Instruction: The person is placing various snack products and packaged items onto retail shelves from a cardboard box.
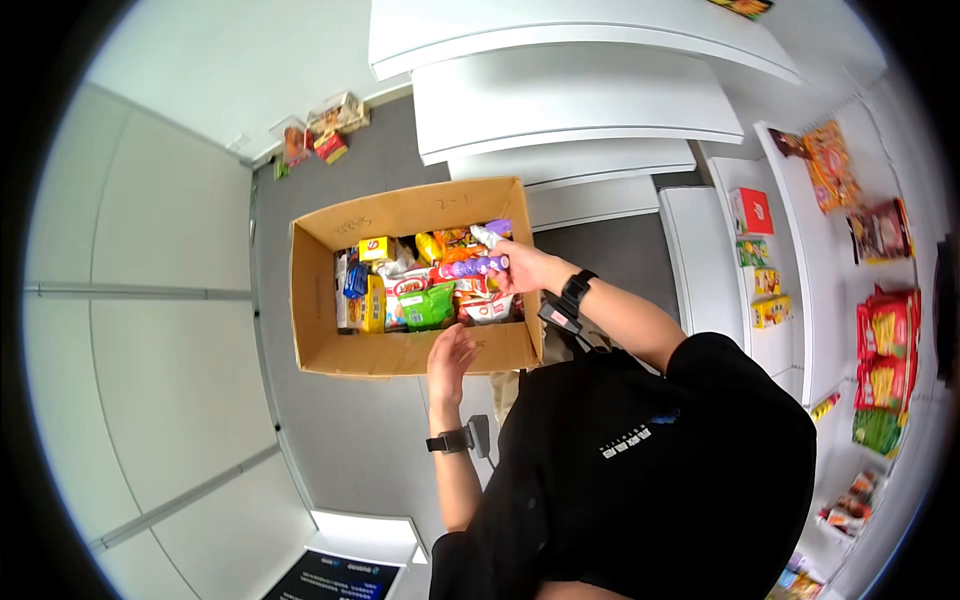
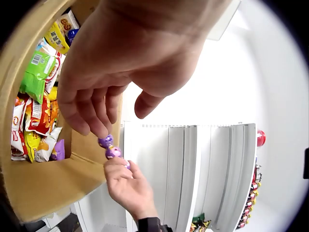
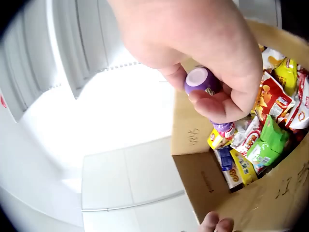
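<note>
My right hand point(image 1: 524, 268) grips one end of a knobbly purple tube-shaped package point(image 1: 470, 268) over the box. Its pale round end point(image 3: 197, 77) shows between thumb and fingers in the right wrist view. At the near edge of the cardboard box point(image 1: 312, 300), my left hand point(image 1: 453, 350) holds nothing, its fingers loosely bent. Packed snacks fill the box, among them a green bag point(image 1: 428, 306), a yellow box point(image 1: 375, 249), a tall yellow pack point(image 1: 374, 303) and a red bag point(image 2: 37, 116).
White shelves point(image 1: 570, 95) stand beyond the box. On the right, more shelving carries red snack bags point(image 1: 885, 345) and a red box point(image 1: 752, 211). Several packages point(image 1: 330, 140) lie on the grey floor by the far wall. White cabinets point(image 1: 170, 370) line the left side.
</note>
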`<state>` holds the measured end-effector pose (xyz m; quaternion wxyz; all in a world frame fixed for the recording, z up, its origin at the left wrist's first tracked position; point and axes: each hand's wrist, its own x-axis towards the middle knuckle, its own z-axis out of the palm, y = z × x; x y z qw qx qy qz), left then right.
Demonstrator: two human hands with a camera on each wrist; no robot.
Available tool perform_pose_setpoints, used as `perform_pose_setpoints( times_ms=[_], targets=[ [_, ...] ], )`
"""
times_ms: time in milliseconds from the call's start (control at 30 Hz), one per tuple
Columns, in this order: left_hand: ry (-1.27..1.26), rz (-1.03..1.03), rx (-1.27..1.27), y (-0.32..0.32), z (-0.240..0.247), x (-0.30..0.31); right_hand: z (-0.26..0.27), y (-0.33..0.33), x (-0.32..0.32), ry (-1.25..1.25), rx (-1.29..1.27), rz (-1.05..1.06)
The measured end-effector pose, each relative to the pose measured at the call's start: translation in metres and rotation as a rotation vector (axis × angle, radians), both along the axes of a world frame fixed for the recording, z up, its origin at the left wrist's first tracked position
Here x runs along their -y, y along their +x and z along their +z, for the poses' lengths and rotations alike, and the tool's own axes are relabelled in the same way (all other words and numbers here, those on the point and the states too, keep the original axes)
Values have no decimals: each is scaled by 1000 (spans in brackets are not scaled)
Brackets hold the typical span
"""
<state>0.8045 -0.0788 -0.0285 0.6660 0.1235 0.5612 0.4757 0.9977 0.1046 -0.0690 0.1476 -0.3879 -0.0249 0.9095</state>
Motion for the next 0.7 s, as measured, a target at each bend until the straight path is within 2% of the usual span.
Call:
perform_pose_setpoints(
  times_ms=[167, 233, 433, 700],
  targets=[
    [108, -161, 17, 21, 17, 1, 68, 68, 76, 186, -228, -18],
    [162, -179, 70, 37, 28, -3, 98, 87, 115, 256, -257, -105],
    [317, -333, 254, 107, 35, -6, 113, 162, 193, 452, -91, -303],
    [350, -690, 266, 246, 63, 3, 126, 277, 291, 633, 328, -461]
  ],
)
